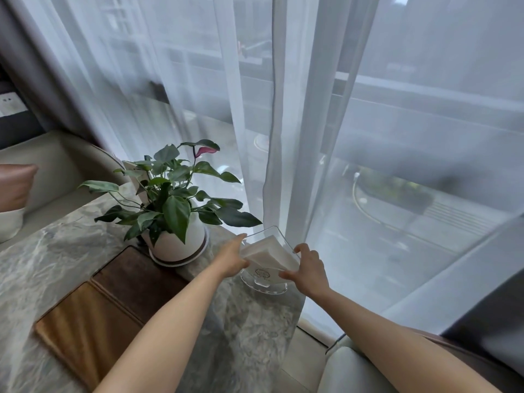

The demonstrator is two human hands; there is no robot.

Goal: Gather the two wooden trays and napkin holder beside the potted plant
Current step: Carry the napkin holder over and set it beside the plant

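Both hands close on the clear acrylic napkin holder (266, 256), which carries a stack of white napkins (270, 255). The left hand (231, 258) has its grip clamped on the holder's left edge, thumb up along the clear rim. The right hand (307, 269) has its grip clamped on the lower right corner, fingers curled over the top edge. The holder stands on its round clear foot near the rounded end of the grey marbled stone bench (56, 251), tilted slightly, just right of the potted plant (173, 199), whose white round pot (177, 241) sits in a white saucer.

Left of the left forearm, two wooden trays lie flat on the bench, touching end to end: the dark brown rectangular wooden tray (136, 276) has its far corner against the saucer, and the lighter honey-coloured wooden tray (85, 321) lies nearer the camera. Sheer white curtains (283, 123) hang behind the bench, close to the holder.
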